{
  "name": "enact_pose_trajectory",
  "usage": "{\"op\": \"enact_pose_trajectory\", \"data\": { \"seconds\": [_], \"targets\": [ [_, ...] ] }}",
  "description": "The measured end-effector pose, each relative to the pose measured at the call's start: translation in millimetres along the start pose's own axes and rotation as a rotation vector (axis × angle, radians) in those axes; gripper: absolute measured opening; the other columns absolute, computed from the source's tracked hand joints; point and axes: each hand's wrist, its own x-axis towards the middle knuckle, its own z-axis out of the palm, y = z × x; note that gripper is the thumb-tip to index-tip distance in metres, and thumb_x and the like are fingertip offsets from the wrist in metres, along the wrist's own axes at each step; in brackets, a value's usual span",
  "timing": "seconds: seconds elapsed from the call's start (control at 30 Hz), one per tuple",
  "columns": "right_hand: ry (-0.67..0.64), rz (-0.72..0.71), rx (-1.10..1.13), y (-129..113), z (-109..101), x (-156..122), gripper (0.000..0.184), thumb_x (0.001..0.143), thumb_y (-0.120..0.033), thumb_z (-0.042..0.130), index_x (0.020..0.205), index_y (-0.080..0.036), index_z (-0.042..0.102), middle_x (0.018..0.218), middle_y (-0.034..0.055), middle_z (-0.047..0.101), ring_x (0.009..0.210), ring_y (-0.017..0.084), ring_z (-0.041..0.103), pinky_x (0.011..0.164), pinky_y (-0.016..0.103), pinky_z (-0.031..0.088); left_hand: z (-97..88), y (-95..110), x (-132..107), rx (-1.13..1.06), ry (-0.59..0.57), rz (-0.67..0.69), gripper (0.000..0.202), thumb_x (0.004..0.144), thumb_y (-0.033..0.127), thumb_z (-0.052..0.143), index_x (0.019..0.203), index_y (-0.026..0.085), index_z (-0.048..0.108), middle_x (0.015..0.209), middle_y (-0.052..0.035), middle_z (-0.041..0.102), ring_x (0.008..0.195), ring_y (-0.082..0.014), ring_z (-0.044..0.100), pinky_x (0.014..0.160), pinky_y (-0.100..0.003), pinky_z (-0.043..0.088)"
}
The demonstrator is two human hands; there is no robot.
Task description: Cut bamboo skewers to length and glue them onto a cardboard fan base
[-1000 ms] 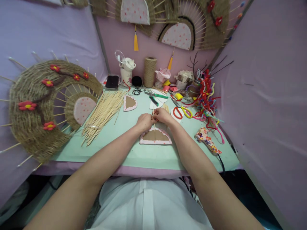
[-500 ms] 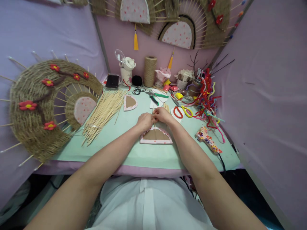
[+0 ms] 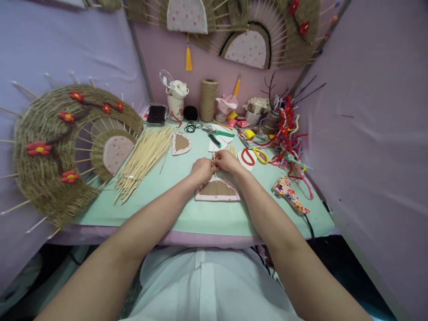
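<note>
My left hand and my right hand meet above the table, their fingers pinched together on a thin wooden stick. The stick's near end lies over a half-round cardboard piece edged with pink-spotted white cloth, flat on the table in front of me. Its far end shows just beyond my fingertips. Exactly how each fingertip grips it is hidden. A smaller cloth-edged cardboard piece lies beyond my left hand.
A bundle of sticks and a twine-woven fan are at left. Green-handled pliers, scissors and a twine spool lie or stand beyond. A flower-patterned glue gun and pipe cleaners are at right.
</note>
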Motion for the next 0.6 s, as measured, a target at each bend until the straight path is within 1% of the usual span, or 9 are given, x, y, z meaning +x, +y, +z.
{"op": "enact_pose_trajectory", "data": {
  "seconds": [0.33,0.6],
  "targets": [
    [0.006,-0.017,-0.013,-1.0,-0.5,-0.7,0.009,0.067,-0.010,0.059,0.072,-0.016,0.058,0.062,-0.0020,0.059,0.060,0.011,0.053,0.055,0.020,0.036,0.6,1.0,-1.0,0.000,0.009,-0.009,0.028,0.084,0.036,0.054,0.078,0.016,0.071,0.073,-0.0092,0.070,0.079,-0.0214,0.064,0.067,-0.026,0.041],
    [-0.015,-0.040,-0.020,-1.9,-1.4,-0.7,0.010,0.067,-0.008,0.057,0.074,-0.016,0.059,0.062,-0.0021,0.060,0.061,0.011,0.053,0.055,0.020,0.035,4.3,-0.2,0.2,0.032,0.032,-0.011,0.029,0.084,0.037,0.052,0.081,0.016,0.072,0.080,-0.0110,0.071,0.084,-0.0224,0.064,0.070,-0.027,0.041]
  ]
}}
